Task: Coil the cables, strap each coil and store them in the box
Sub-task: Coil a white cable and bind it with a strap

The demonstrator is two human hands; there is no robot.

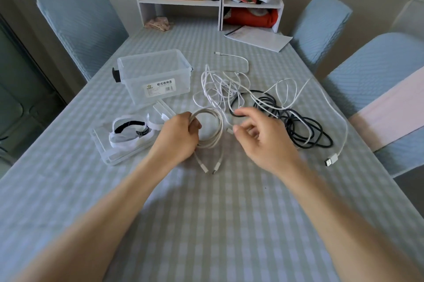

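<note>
now the coil (212,129) is gripped by the left hand (179,136); the right hand (261,138), fingers loose, holds nothing. loops should be pinched tight while a strap (128,131) is fetched.

Cables, straps, box on checked tablecloth.
White coil (212,128): round loops, two plug ends trailing toward the near edge, gripped at its left side. Loose white cables (226,88) tangled behind it; black cable (302,125) in slack loops to the right, overlapping them. Clear box (156,75) upright, open, back left. Straps (128,132), white and black, lie on the clear lid (103,150) beside it.
</note>
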